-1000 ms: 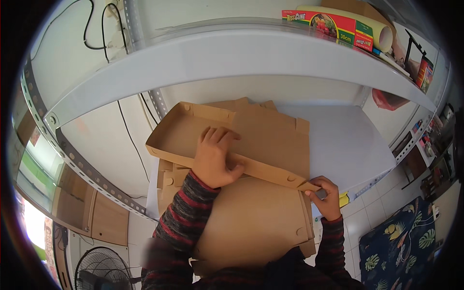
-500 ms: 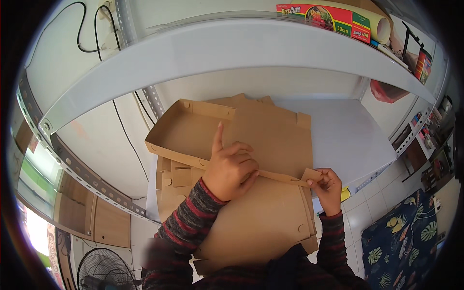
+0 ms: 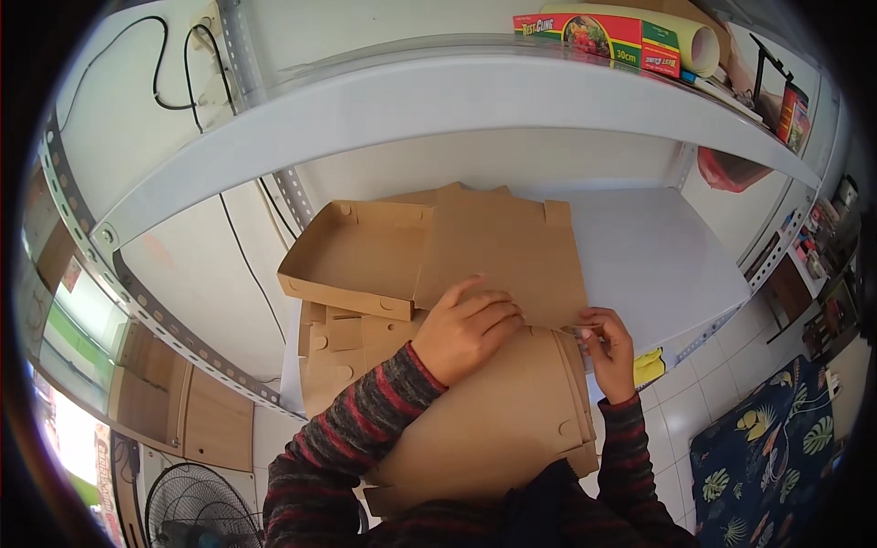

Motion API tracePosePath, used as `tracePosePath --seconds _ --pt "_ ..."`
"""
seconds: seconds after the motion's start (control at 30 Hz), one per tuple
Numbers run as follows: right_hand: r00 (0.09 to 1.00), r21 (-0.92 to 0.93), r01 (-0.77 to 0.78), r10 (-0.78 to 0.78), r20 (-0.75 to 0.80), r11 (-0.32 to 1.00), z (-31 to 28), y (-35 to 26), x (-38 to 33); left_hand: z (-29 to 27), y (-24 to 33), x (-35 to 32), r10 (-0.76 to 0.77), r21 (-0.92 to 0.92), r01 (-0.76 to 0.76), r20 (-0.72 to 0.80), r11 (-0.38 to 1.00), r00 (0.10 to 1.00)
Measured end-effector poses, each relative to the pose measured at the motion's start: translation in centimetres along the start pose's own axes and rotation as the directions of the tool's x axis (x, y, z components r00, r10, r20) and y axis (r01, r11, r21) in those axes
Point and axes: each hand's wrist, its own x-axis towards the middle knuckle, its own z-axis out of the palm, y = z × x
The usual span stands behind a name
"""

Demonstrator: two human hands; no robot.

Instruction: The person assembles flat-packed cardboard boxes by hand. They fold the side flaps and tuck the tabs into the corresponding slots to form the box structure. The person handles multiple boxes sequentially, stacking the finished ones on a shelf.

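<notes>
A brown cardboard box (image 3: 356, 242) lies unfolded on a stack of flat cardboard box blanks (image 3: 475, 411). Its left half is a tray with raised walls; the right half is a flat lid panel (image 3: 502, 247) with a small tab standing at its far right corner. My left hand (image 3: 470, 333) has its bent fingers together over the lid's near edge, thumb hidden. At the near right corner of that lid, my right hand (image 3: 610, 352) pinches the cardboard between thumb and fingers. The near flap is mostly hidden from view.
The work surface is a grey shelf (image 3: 653, 242). A white upper shelf edge (image 3: 438, 96) crosses above, bearing a cling-film box (image 3: 594, 41) and a paper roll (image 3: 699, 50). A black fan (image 3: 196, 511) stands lower left; patterned dark fabric (image 3: 767, 447) lies lower right.
My left index finger has come down from pointing up, and that hand has slid right along the lid's edge. The near flap, raised before, no longer shows upright. My right hand keeps its corner.
</notes>
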Motion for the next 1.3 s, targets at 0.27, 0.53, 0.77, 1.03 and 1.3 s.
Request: tracePosePath --seconds 0.27,0.53,0.77,1.03,1.3 --pt "0.986 0.21 0.028 0.007 -0.165 0.977 0.3 1.4 -0.2 1.2 1.4 1.9 0.038 0.114 -0.053 0.129 0.992 0.991" --pt "0.987 0.285 0.014 0.033 -0.16 0.958 -0.2 2.9 -0.5 3.3 2.5 4.7 -0.047 -0.023 0.062 0.415 0.998 0.909" --pt "0.988 0.131 0.145 -0.137 -0.068 0.981 -1.5 1.0 -0.7 4.0 2.7 6.4 -0.02 -0.115 0.091 0.508 0.989 0.861" --pt "0.924 -0.1 0.373 -0.36 0.131 0.922 -1.5 -1.9 0.0 3.2 1.9 7.1 -0.175 -0.226 0.346 0.547 0.911 0.818" --pt "0.927 -0.116 0.366 -0.35 0.134 0.924 -1.3 -1.1 0.3 4.4 1.9 8.1 -0.111 -0.258 0.245 0.443 0.935 0.89"
